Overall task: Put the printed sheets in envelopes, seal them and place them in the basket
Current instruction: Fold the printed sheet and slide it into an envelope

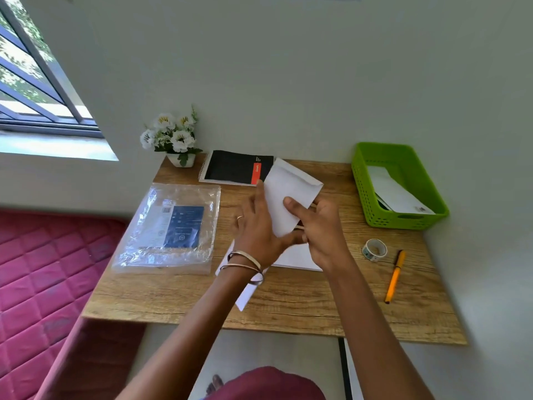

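Gripping one white envelope (284,189), left hand (256,226) and right hand (317,226); notebook (236,168) label unreadable.

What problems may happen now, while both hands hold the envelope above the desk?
1. Both hands, left and right, hold the envelope in the air over the loose sheets; a wrist or forearm might brush those sheets off their pile.
2. The tape lies to the right, beside the pen. Reaching for it may knock the pen, which could roll toward the desk edge.
3. The basket already holds envelopes, so a careless drop might land crooked.
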`<state>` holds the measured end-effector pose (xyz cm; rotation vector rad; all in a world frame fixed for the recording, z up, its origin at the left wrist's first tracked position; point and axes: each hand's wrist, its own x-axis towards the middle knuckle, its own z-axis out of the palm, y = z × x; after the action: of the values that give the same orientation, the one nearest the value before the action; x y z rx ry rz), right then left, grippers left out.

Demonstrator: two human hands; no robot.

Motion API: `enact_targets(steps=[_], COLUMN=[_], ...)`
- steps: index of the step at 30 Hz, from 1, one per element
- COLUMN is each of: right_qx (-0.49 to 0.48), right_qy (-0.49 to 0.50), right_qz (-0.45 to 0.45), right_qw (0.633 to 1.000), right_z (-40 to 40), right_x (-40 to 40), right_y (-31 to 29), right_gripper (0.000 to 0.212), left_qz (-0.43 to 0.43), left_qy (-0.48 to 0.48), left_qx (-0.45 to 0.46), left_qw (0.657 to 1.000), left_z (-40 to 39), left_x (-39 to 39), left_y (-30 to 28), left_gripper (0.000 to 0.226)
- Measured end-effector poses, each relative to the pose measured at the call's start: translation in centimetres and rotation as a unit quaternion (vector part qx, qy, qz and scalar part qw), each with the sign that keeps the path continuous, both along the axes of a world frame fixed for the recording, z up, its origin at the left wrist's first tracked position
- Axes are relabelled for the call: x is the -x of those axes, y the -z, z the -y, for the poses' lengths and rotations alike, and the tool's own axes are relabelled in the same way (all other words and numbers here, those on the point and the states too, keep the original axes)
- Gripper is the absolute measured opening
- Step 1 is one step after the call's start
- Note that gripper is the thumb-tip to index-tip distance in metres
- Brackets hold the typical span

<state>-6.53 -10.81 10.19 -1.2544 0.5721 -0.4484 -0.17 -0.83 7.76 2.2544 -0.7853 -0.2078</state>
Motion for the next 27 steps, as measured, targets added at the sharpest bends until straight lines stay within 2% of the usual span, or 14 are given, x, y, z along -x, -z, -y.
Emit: enact_targets(steps=[2,5,9,12,18,23,27], right_qx=[-0.008,0.02,0.096,0.165,0.201,0.173,0.174], right_qy=[-0.027,-0.05,0.014,0.036,-0.017,-0.079,-0.12], right_qz=[-0.01,-0.016,-0.018,-0.03,-0.065,-0.074,-0.099], right_qw=[1.0,0.998,0.995,0.985,0.977,0.979,0.972], right_z=[0.0,0.4,2.3,3.9,4.4,4.3,4.2], right_x=[0.3,0.7,1.2,1.5,1.5,1.3,1.0], right_y=[-0.1,-0.4,-1.2,-1.3,-0.8,-1.0,-1.2], right_gripper=[0.038,0.033,0.017,0.012,0.02,0.035,0.033], left_qz=[0.022,0.066,0.183,0.222,0.216,0.214,0.21], left_qy=[0.015,0.018,0.042,0.065,0.1,0.12,0.138], left_qx=[-0.035,-0.06,-0.147,-0.165,-0.164,-0.142,-0.149], left_qw=[0.999,0.996,0.971,0.959,0.957,0.959,0.956], left_z=[0.2,0.1,-0.5,-1.2,-1.6,-2.0,-1.8], left_x=[0.0,-0.4,-0.9,-1.7,-2.6,-3.0,-2.7], left_y=[0.0,-0.4,-0.8,-0.6,0.3,0.5,0.7], left_gripper=[0.134,0.136,0.129,0.128,0.13,0.123,0.122])
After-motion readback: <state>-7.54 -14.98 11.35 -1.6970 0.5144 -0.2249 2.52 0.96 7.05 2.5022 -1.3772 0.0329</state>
